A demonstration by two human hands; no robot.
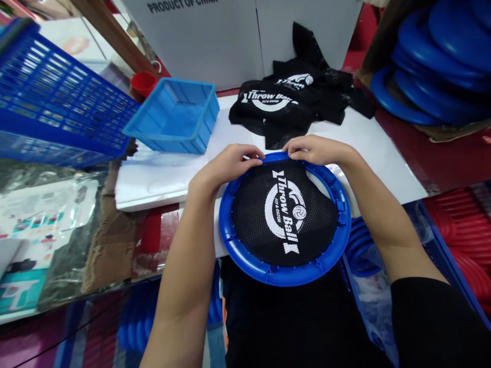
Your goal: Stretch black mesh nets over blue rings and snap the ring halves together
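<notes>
A blue plastic ring rests at the near edge of the work surface, against my body. Across it lies a black mesh disc printed "Throw Ball" in white. A gap shows between mesh and ring at the upper right. My left hand pinches the mesh edge at the ring's far rim, left of the middle. Just to the right, my right hand pinches the same far rim, fingers bent over the mesh edge. Beyond my hands lie several loose black mesh pieces in a heap.
A light blue bin stands at the back left, beside a red cup and a large blue basket. Blue rings are stacked at the right, red rings lower down. A white carton stands behind.
</notes>
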